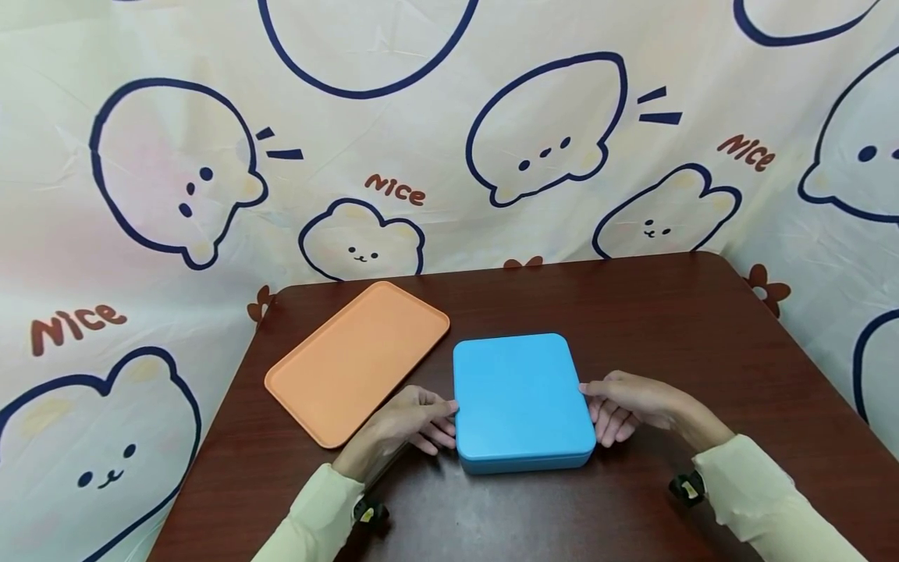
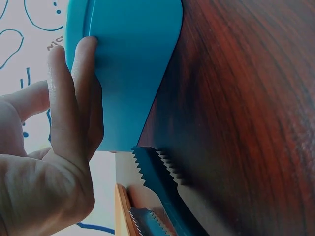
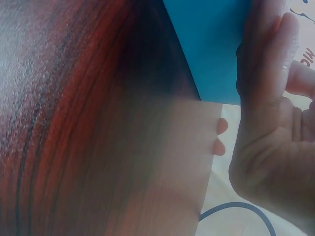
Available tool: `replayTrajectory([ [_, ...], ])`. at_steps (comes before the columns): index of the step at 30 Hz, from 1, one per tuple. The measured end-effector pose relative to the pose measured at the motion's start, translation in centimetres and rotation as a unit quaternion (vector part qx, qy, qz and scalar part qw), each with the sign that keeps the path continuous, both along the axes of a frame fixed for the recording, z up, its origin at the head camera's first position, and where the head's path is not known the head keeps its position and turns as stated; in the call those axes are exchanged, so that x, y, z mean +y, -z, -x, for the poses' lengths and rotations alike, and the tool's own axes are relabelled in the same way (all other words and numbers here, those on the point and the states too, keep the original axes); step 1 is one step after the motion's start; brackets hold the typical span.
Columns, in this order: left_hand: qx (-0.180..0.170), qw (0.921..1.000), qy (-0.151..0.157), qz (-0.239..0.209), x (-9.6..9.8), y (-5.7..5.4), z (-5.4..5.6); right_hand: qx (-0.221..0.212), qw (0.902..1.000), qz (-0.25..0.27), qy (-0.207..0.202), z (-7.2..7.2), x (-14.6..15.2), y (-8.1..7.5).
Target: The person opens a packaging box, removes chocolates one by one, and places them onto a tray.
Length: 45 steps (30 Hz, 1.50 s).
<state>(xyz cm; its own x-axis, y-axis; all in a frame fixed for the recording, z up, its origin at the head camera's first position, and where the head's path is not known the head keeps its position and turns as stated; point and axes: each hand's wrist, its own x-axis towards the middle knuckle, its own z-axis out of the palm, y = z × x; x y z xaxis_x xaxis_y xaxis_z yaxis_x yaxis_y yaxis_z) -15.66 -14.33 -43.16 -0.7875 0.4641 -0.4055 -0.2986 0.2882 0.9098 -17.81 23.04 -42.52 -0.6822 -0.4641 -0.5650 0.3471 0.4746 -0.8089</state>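
A closed blue square box (image 1: 521, 398) with rounded corners lies flat on the table, its lid on. My left hand (image 1: 414, 421) is at the box's left side, thumb at the lid's edge. In the left wrist view its fingers (image 2: 84, 64) reach out fairly straight along the box's side wall, near the lid seam. On the opposite side my right hand (image 1: 628, 402) touches the box, thumb at the lid's edge and fingers lower down. Dark serrated tongs (image 2: 156, 179) lie beside the box below my left hand, mostly hidden by the wrist in the head view.
An orange rectangular tray (image 1: 358, 363) lies angled behind my left hand, left of the box. The dark brown wooden table (image 1: 632, 312) carries everything. A curtain (image 1: 449, 133) printed with cartoon bears hangs around its back and sides.
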Motion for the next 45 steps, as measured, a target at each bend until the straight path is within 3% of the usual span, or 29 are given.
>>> replayTrajectory([
  [16, 0.013, 0.9999, 0.003, 0.007, -0.12, -0.01, 0.00, -0.009, 0.9999, 0.011, -0.004, -0.12, 0.03, 0.02],
  [26, 0.013, 0.9999, -0.002, 0.009, -0.08, -0.30, -0.11, 0.000, 0.9997, -0.012, 0.020, -0.17, -0.29, -0.36],
  [45, 0.015, 0.9998, -0.001, 0.015, 0.06, -0.36, -0.06, -0.009, 0.9992, -0.029, 0.025, -0.18, -0.67, -0.01],
])
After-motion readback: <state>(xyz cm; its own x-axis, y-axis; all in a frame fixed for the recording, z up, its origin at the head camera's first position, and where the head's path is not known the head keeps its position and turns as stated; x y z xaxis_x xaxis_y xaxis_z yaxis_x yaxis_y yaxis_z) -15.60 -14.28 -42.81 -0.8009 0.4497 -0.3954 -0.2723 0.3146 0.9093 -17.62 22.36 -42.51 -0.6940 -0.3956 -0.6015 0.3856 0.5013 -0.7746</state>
